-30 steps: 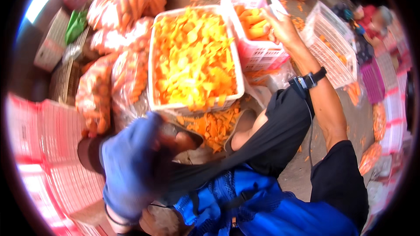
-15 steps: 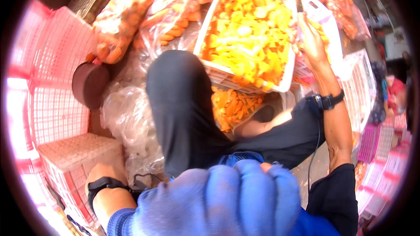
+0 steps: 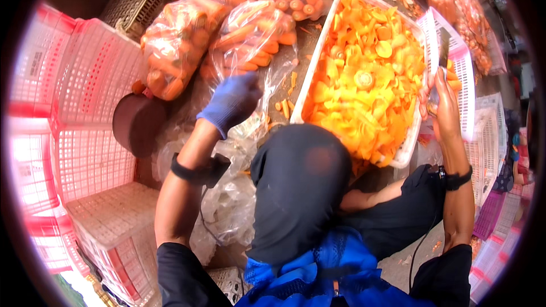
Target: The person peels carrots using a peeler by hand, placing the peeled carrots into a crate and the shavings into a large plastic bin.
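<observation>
My left hand point(image 3: 232, 102), in a blue glove, is over the lower end of an opened clear bag of carrots point(image 3: 253, 37). Its fingers are curled, and what they hold, if anything, is hidden. My bare right hand point(image 3: 446, 105) is closed round a knife point(image 3: 443, 48), its flat blade pointing away from me. That hand is at the right rim of a white crate point(image 3: 311, 88) heaped with orange peelings point(image 3: 369, 79). Beyond the knife, a few carrots point(image 3: 453, 74) show in a white slotted basket point(image 3: 465, 96).
More bagged carrots point(image 3: 176, 45) lie at the far left and along the back. Pink-and-white crates point(image 3: 94, 148) are stacked on my left beside a round dark stool point(image 3: 138, 125). Crumpled clear plastic point(image 3: 227, 210) covers the floor by my raised knee point(image 3: 301, 176).
My left hand has moved from close in front of my chest, out to the bag of carrots. My right hand still holds the knife by the crate. The view has shifted, placing the crate farther right.
</observation>
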A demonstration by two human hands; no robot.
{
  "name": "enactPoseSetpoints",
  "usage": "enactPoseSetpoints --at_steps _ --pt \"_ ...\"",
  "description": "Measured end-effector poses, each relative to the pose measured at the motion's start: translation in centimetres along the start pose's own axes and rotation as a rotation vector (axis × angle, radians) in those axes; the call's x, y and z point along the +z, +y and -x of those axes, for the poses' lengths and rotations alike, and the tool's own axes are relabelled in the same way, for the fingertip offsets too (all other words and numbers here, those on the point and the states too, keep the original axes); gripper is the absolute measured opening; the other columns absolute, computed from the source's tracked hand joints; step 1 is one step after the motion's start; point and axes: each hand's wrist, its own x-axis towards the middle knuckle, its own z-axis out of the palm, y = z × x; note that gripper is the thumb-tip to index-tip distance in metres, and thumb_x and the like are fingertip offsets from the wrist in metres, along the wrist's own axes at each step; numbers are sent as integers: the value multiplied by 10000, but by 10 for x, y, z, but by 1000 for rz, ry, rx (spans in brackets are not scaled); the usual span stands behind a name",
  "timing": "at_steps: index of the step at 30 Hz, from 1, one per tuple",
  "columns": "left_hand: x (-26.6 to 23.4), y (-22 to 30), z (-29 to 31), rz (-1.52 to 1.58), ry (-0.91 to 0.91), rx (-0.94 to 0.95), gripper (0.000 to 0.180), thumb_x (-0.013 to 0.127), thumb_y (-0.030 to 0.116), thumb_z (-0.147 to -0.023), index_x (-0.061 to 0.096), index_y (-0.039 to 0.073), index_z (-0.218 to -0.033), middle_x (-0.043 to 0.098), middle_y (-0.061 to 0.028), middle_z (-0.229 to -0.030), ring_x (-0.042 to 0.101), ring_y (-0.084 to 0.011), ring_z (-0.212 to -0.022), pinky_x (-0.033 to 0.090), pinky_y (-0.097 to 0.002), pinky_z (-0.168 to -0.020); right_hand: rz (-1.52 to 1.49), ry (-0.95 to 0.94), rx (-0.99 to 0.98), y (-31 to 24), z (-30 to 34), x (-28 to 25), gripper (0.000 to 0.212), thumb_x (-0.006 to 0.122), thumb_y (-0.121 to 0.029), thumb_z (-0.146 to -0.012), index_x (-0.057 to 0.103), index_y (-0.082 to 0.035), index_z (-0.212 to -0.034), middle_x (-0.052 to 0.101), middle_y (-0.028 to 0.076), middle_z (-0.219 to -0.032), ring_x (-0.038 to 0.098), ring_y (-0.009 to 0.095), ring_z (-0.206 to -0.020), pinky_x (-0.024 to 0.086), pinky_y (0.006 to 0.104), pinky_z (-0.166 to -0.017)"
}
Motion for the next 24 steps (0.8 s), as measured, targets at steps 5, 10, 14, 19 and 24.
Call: enactPoseSetpoints --at_steps 5,10,14,19,24 --pt "80 -62 -31 -233 236 -124 388 669 218 -809 588 67 -1157 662 -210 -1063 641 -426 -944 528 -485 -832 47 137 7 14 -11 -26 356 436 -421 -1074 481 -107 -914 540 35 -694 516 116 -504 407 231 -468" --pt "94 -69 -87 -414 261 -180 815 811 373 -709 460 49 -1370 508 -181 -1392 461 -396 -1288 360 -579 -1045 -99 262 145 23 -30 -29 398 427 -420 -1075 405 -148 -786 528 48 -658 475 123 -433 351 242 -382" --pt "103 -95 -129 -535 268 -164 906 774 417 -748 378 48 -1475 384 -227 -1523 366 -410 -1399 263 -626 -1125 -98 227 196 23 -34 -27 409 414 -436 -1076 391 -147 -788 519 51 -657 471 125 -428 354 240 -380" --pt "99 -102 -177 -514 288 -117 858 734 456 -783 400 38 -1453 412 -228 -1501 362 -418 -1392 225 -632 -1142 -119 243 196 24 -39 -23 415 400 -452 -1077 391 -140 -805 516 58 -668 464 125 -427 358 237 -383" --pt "72 -110 -236 -326 441 -37 744 736 406 -788 478 2 -1357 537 -213 -1321 512 -400 -1220 396 -511 -1056 -98 243 201 24 -50 -18 421 388 -466 -1076 394 -129 -824 510 63 -666 457 124 -425 369 236 -389"
